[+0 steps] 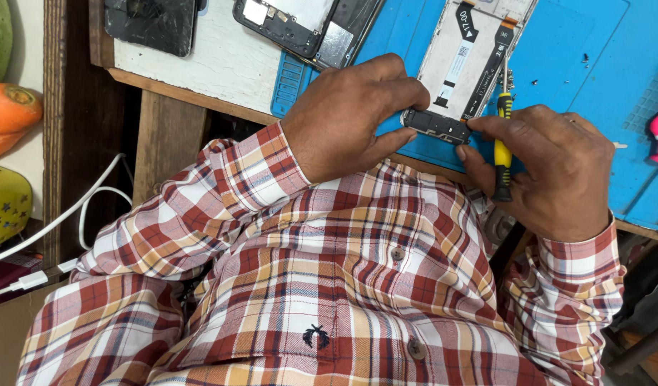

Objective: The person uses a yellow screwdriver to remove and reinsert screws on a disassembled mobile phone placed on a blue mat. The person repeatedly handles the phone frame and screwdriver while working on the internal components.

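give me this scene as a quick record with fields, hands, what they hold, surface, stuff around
left hand: left hand pinches the small dark plastic cover piece at the bottom end of the opened phone
right hand: right hand touches the same piece and holds a yellow and black screwdriver
phone: opened white phone body with black ribbon cables
surface: blue rubber repair mat on a white worktop
nearby: second opened dark phone; white cable
clothing: red plaid shirt

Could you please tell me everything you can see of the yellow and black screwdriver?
The screwdriver is slim, with a yellow handle, black grip bands and a black rear end. It stands nearly upright in the picture, its tip hidden near the opened phone on the blue mat. The right hand holds it between the fingers.
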